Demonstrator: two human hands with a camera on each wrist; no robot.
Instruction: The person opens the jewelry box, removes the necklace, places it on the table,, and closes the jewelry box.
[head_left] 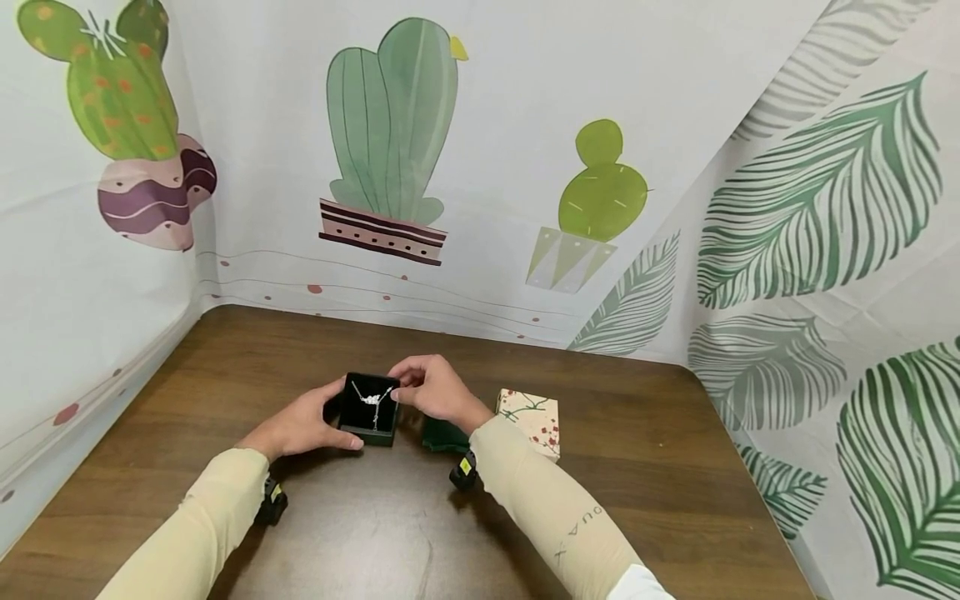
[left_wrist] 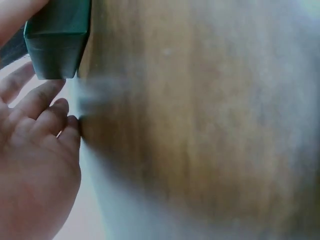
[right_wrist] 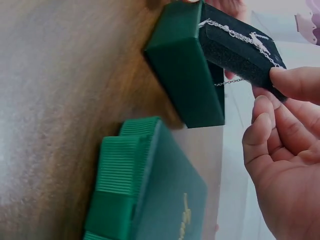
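My left hand [head_left: 303, 423] holds the small dark green jewelry box [head_left: 374, 438], thumb at its front and the other fingers at its far side. The box base also shows in the left wrist view, close by the fingers. A black velvet insert [right_wrist: 230, 52] stands tilted up out of the box. My right hand [head_left: 435, 390] pinches the insert's raised edge between thumb and fingers. A silver chain necklace [head_left: 371, 400] with a sparkling ornament lies across the insert; part of its chain hangs behind the insert in the right wrist view.
A green lid [right_wrist: 175, 185] with a ribbed ribbon bow and gold lettering lies beside the box, partly under my right wrist in the head view. Right of it sits a cream floral box [head_left: 534, 417], partly covered by my sleeve. A patterned cloth [head_left: 487, 167] hangs behind the wooden table [head_left: 637, 500].
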